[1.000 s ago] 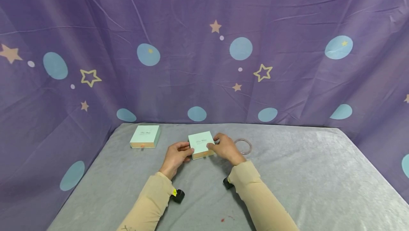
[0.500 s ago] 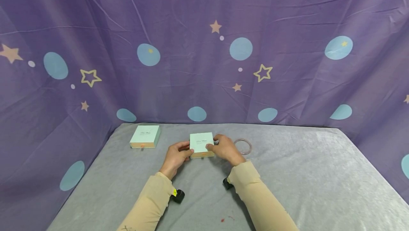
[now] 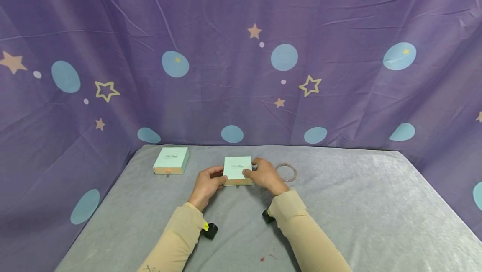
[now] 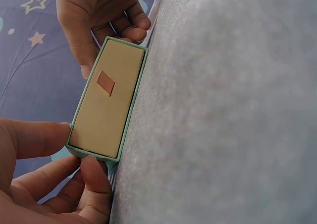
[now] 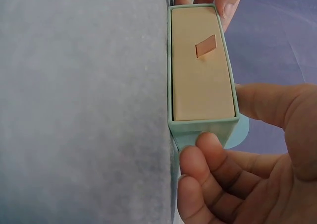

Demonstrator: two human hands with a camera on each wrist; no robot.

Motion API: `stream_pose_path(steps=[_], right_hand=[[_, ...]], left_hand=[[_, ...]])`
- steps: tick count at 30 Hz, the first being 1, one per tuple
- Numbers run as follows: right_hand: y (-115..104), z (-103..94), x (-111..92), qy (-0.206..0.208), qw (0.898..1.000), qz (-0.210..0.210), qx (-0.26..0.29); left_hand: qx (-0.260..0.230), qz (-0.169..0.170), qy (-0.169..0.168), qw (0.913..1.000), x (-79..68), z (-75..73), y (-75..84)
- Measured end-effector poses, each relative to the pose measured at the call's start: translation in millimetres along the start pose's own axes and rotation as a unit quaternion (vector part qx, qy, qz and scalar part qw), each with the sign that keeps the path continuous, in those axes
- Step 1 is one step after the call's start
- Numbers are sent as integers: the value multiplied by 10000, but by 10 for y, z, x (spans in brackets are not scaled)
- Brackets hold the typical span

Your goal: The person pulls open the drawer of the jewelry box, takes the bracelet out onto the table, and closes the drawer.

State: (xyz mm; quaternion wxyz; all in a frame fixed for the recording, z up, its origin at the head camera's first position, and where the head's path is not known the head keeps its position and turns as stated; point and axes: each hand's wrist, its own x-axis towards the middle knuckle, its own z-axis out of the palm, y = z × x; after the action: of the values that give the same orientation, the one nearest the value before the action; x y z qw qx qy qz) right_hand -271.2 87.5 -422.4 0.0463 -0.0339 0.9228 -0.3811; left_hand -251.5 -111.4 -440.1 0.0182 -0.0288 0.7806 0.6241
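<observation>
A mint-green drawer box (image 3: 237,168) with small dark print on its lid sits mid-table, its cream drawer front facing me. An orange pull tab (image 4: 105,83) sticks out of that front, and the drawer is pushed in flush. My left hand (image 3: 206,184) grips the box's left side, thumb at the top edge and fingers against the side wall. From the right, my right hand (image 3: 265,175) holds it with the thumb on the lid and fingertips at the side, as the right wrist view shows. A clear pinkish bangle (image 3: 286,172) lies just right of my right hand.
A second matching mint-green box (image 3: 171,160) stands at the back left of the grey cloth-covered table (image 3: 357,205). Behind it hangs a purple curtain (image 3: 211,109) with stars and blue dots. Small red marks (image 3: 262,259) show near the front.
Between my hands the box has turned slightly, from angled to square with the table, its front edge now level. Both hands have stayed almost in place. The bangle and second box have not moved.
</observation>
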Motion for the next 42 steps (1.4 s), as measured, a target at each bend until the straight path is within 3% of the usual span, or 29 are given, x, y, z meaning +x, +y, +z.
stream_pose_path(steps=[42], right_hand=[[-35,1,-29,81,9998,16,-169]], left_hand=[[45,87,-28,9999,-6,8,-6]])
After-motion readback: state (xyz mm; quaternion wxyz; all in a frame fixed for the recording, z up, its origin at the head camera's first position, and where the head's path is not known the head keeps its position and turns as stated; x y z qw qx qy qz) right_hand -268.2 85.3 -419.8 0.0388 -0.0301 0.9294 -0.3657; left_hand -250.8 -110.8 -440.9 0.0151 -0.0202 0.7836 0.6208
